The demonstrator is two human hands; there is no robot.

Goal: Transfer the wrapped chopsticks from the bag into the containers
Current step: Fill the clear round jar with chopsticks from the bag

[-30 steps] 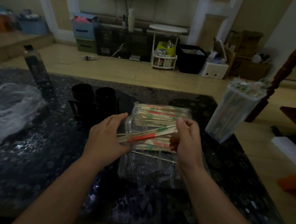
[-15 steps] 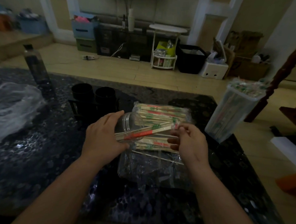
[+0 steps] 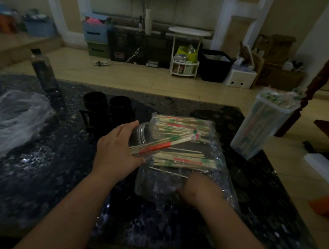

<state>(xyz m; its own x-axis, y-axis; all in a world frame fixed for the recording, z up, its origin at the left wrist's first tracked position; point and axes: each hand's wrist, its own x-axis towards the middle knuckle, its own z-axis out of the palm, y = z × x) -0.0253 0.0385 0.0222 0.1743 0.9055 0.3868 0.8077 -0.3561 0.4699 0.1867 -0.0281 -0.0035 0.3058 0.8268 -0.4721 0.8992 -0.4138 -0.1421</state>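
Observation:
My left hand (image 3: 116, 152) grips a clear jar (image 3: 148, 133) tipped on its side above the table. A few wrapped chopsticks (image 3: 170, 143) with red and green print stick out of its mouth toward the right. Under the jar lies a clear plastic bag (image 3: 156, 186) holding several more wrapped chopsticks (image 3: 182, 160). My right hand (image 3: 200, 191) is low at the near end of the bag and blurred, so its fingers cannot be made out.
A tall clear container (image 3: 254, 133) packed with wrapped chopsticks stands at the table's right edge. Two black cups (image 3: 107, 104) in a rack sit behind the jar. Far left are a dark bottle (image 3: 43, 70) and crumpled clear plastic (image 3: 13, 116). The dark table (image 3: 43, 175) ends close on the right.
My right hand let go of the chopsticks' far ends and dropped back to the near end of the bag. The chopsticks stay in the jar in my left hand.

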